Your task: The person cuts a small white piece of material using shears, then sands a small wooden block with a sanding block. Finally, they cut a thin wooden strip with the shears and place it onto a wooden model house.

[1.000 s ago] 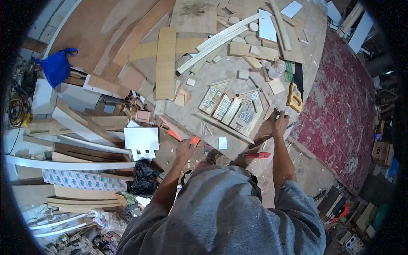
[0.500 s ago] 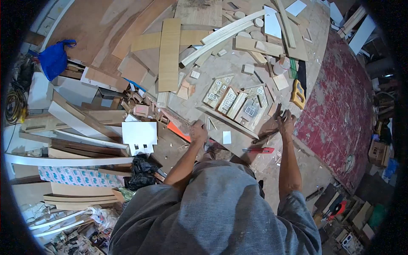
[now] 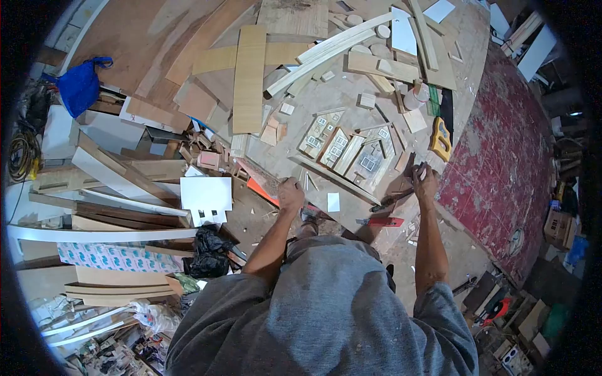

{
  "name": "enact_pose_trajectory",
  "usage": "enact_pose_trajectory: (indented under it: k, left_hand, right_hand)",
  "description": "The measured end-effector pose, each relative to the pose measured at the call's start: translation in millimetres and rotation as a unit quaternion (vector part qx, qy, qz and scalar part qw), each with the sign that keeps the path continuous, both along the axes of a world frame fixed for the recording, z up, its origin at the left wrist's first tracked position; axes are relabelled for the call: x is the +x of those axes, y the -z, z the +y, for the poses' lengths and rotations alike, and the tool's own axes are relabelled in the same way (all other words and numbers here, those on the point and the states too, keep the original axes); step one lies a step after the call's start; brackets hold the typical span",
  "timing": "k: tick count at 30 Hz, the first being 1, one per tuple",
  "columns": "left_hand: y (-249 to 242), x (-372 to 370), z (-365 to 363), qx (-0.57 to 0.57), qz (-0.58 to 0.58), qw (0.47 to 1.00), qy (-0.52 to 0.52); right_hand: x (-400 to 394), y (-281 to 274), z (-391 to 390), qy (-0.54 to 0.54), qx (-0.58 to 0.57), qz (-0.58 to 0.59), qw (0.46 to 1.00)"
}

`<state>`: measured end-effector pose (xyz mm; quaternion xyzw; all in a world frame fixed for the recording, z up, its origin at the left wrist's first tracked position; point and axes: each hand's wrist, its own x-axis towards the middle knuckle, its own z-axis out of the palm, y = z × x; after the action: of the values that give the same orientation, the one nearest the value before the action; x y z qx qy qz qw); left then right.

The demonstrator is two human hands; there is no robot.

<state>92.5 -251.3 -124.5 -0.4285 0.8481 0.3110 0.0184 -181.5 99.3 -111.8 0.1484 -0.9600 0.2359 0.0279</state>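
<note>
My left hand [image 3: 291, 194] is curled closed at the near edge of the worktable [image 3: 313, 178], beside an orange-red strip [image 3: 262, 192]. What it may hold is hidden. At the table's right side my right hand [image 3: 425, 182] has its fingers pinched together by a small dark piece I cannot make out. Between and beyond the hands lies a small wooden model house front [image 3: 348, 152] with white-framed windows. A pale wooden strip [image 3: 335, 178] runs along its near side. A white square [image 3: 333, 202] and a red flat-handled tool [image 3: 385, 222] lie nearer to my body.
A yellow-handled saw [image 3: 441, 140] lies right of the model, near a cup [image 3: 415, 98]. Wood strips [image 3: 332, 53] and a long board [image 3: 249, 78] lie farther back. Offcuts and a white notched panel [image 3: 206, 195] are piled left. A worn red surface [image 3: 495, 156] spans the right.
My right hand has shifted very slightly, its fingers still together. My left hand stays nearly where it was at the table edge. The view has moved a little.
</note>
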Motion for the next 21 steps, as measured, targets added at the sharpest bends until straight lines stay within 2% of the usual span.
enact_pose_trajectory:
  k: [2, 4, 6, 10, 12, 14, 21]
  left_hand:
    - [-9.6, -3.1, 5.3, -0.019, -0.022, 1.0, -0.01]
    - [-11.2, -1.8, 8.3, -0.039, -0.046, 0.998, -0.021]
    - [-7.1, 1.4, 9.3, -0.087, -0.016, 0.996, 0.014]
    - [-1.4, 9.2, 2.0, -0.086, 0.008, 0.996, 0.0]
    - [-5.8, 14.5, -0.5, -0.003, 0.119, 0.991, -0.056]
    - [-9.5, 17.7, -0.3, -0.018, 0.135, 0.989, -0.062]
    - [-12.9, 21.1, 2.1, -0.022, 0.222, 0.972, -0.071]
  right_hand:
    - [-7.2, -5.0, -10.8, 0.029, 0.032, -0.076, 0.996]
    - [-17.0, 11.6, -12.3, 0.021, 0.031, -0.08, 0.996]
    - [-22.8, 23.9, -13.1, 0.014, 0.03, -0.085, 0.996]
    - [-22.0, 15.7, -26.2, 0.045, 0.051, -0.085, 0.994]
    - [-20.3, 2.7, -34.9, 0.07, 0.055, -0.09, 0.992]
    - [-15.9, -3.2, -42.3, 0.095, 0.06, -0.056, 0.992]
    - [-20.5, 15.7, -32.2, 0.089, 0.012, -0.042, 0.995]
